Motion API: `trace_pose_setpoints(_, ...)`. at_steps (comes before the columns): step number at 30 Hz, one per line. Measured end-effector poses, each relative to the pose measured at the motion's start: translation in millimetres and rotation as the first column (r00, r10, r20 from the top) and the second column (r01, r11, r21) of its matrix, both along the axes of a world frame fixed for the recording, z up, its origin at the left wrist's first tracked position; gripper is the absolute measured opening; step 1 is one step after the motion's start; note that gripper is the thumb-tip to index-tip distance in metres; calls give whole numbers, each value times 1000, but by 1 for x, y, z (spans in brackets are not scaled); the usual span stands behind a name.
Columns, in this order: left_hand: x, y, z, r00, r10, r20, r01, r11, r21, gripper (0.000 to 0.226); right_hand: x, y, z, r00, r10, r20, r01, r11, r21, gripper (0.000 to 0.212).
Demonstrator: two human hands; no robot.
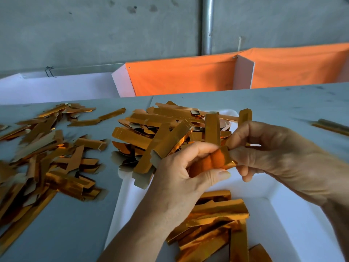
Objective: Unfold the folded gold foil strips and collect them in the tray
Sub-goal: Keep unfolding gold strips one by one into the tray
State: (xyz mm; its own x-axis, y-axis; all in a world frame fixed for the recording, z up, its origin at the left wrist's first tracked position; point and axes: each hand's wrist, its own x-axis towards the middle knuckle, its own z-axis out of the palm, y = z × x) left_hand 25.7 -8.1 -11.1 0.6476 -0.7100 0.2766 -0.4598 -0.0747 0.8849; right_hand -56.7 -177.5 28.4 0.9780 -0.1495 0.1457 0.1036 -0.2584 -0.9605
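Observation:
Above the white tray (294, 220) both hands hold one gold foil strip (225, 157). My left hand (181, 176) grips its near end between thumb and curled fingers. My right hand (268, 148) pinches the same strip from the right, and a gold piece (245, 115) sticks up behind its fingers. Several gold strips (217, 224) lie in the near part of the tray. A heap of gold strips (160, 129) sits on the tray's far left corner. Another pile of folded gold strips (43, 157) is spread over the grey table at the left.
A single gold strip (330, 126) lies on the table at the far right edge. Behind the table stand an orange cloth-covered partition (188, 74) and a white bin (56, 86). A metal pipe (207, 25) runs up the concrete wall.

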Motion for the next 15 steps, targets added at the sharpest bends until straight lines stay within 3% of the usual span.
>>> trace_pose_setpoints(4, -2, -1, 0, 997, 23, 72, -26, 999, 44, 42, 6, 5, -4, 996, -87, -16, 84, 990, -109, 21)
trace_pose_setpoints(7, -1, -1, 0, 997, 46, 55, -48, 998, 34, 41, 1, 3, -2, 1000, 6, -14, -4, 996, 86, 2)
trace_pose_setpoints(10, 0, 0, 1, 997, 57, 54, -59, 998, 36, 42, -1, -5, -3, 991, 133, -28, -117, 937, 328, 21)
trace_pose_setpoints(15, -1, 0, 0, 995, 59, 74, -63, 997, 42, 48, 2, -6, -6, 986, 145, -81, -104, 919, 381, 18)
